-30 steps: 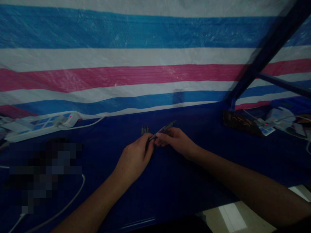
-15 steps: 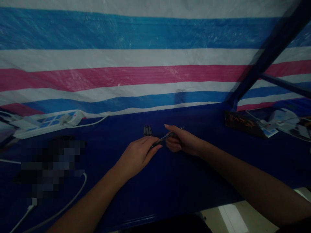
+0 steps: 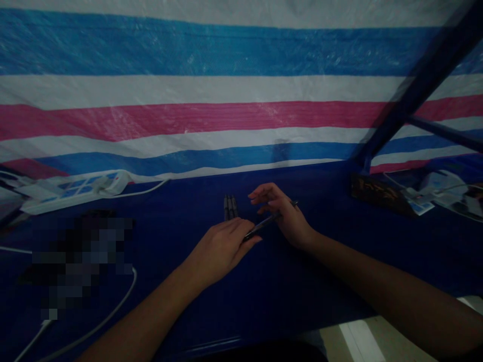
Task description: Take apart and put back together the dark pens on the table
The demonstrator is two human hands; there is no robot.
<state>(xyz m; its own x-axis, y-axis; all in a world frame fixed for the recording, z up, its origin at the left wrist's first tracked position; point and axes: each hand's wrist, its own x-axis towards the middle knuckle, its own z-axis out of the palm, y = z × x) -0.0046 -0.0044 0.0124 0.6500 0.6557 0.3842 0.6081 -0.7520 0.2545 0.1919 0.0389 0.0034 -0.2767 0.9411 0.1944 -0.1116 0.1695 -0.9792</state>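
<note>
A slim dark pen slants between my two hands above the blue table. Its lower left end is pinched between the thumb and fingers of my left hand. The upper right end passes by the thumb of my right hand, whose fingers are curled loosely and spread apart around it. Whether the right fingers grip the pen is hard to see. Several dark pens lie side by side just beyond my left hand, their near ends hidden by it.
At the left are a white power strip, a blurred-out dark object and white cables. A dark patterned box and more cables lie at the right, near a blue metal frame. Striped sheeting hangs behind.
My right hand's fingers have loosened and spread, and more of the pen shows between the hands. My left hand has shifted slightly right and nearer to me, with the pen.
</note>
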